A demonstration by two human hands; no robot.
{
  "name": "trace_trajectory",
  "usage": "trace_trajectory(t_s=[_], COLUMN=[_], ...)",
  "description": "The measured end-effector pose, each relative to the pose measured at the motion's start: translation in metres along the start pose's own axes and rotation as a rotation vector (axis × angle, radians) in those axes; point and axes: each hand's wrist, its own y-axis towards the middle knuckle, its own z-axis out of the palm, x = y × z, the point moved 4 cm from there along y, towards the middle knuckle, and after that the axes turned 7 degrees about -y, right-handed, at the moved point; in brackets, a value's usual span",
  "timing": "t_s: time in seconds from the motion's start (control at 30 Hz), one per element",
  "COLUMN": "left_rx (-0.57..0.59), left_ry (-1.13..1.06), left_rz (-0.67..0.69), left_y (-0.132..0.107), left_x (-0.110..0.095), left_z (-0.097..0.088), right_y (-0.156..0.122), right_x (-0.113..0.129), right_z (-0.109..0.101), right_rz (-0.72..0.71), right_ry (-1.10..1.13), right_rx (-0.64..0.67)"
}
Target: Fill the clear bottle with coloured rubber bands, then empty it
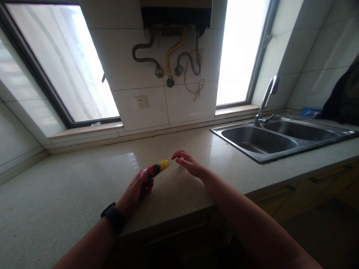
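Observation:
My left hand (141, 185) is wrapped round a slim clear tube (157, 169) with colourful contents, pink and red near my fingers, then dark, then yellow. It is held tilted just above the speckled countertop (92, 179), its clear end pointing up to the right. Beside that end is my right hand (186, 162), fingers stretched out and slightly bent, thumb apart from them. Its fingertips are very close to the clear tip; whether they touch it I cannot tell. The lower part of the tube is hidden in my left palm.
A double steel sink (259, 140) with a chrome faucet (266, 99) is set into the counter at right. Pipes (146, 52) hang under a heater (176, 16) on the tiled wall, above a socket (141, 102). A blue object (310, 112) and dark cloth (342, 97) lie far right.

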Motion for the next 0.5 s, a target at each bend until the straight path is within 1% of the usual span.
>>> trace_trajectory(t_s=[0.13, 0.3, 0.5], left_rx=[0.021, 0.019, 0.043], left_ry=[-0.002, -0.04, -0.03], left_rz=[-0.005, -0.026, -0.018], left_y=[-0.002, -0.003, -0.003], left_x=[-0.003, -0.004, -0.004], left_z=[0.003, 0.004, 0.005], right_y=[-0.003, -0.006, -0.006], right_x=[0.005, 0.01, 0.01], right_z=[0.004, 0.007, 0.012], right_rz=[-0.021, -0.011, -0.011], right_ry=[0.066, 0.22, 0.192], right_rx=[0.099, 0.184, 0.238])
